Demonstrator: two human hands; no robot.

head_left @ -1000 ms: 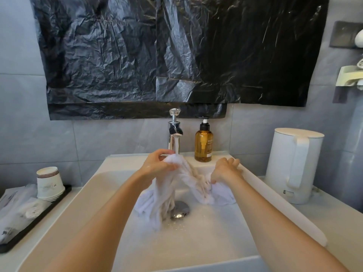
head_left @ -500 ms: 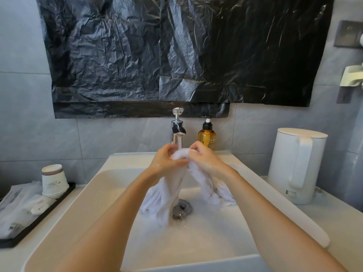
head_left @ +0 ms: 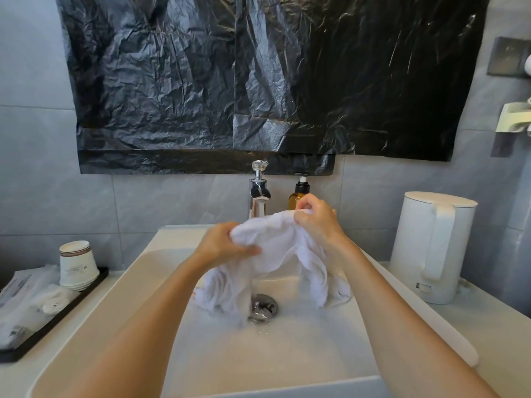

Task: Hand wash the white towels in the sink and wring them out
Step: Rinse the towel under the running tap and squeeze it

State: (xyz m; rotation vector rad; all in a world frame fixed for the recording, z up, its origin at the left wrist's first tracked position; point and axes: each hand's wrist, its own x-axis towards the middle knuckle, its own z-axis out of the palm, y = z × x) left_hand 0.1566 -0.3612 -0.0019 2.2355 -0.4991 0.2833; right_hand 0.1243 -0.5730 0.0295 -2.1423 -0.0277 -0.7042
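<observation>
I see the fingers [head_left: 309, 218] of the right hand [head_left: 317, 221] curled tight, pinching a bunch of the wet white terry towel [head_left: 275, 239] at its top right edge, just in front of the amber pump soap bottle [head_left: 297, 193]. Left hand [head_left: 222, 245] fingers are also closed, thumb laid across the front of the cloth, gripping the towel's left side a bit lower. Hands sit apart w/ the towel stretched as a hump between them; both loose ends hang down into the white rectangular ceramic sink [head_left: 161, 254]. The left end droops beside the chrome drain plug [head_left: 263, 307], the right end rests on the basin floor nr the right wall. Can't tell if the left end touches the drain.

Basin floor looks wet & glossy around the drain. Chrome tap w/ a clear crystal knob [head_left: 259, 191] stands behind the towel, at the back rim. White plastic kettle [head_left: 431, 245] sits on the counter to the right. On the left, a stack of white paper cups [head_left: 76, 264] stands on a black tray [head_left: 51, 320] w/ wrapped sachets. Crinkled black plastic sheet [head_left: 258, 76] covers the wall above.
</observation>
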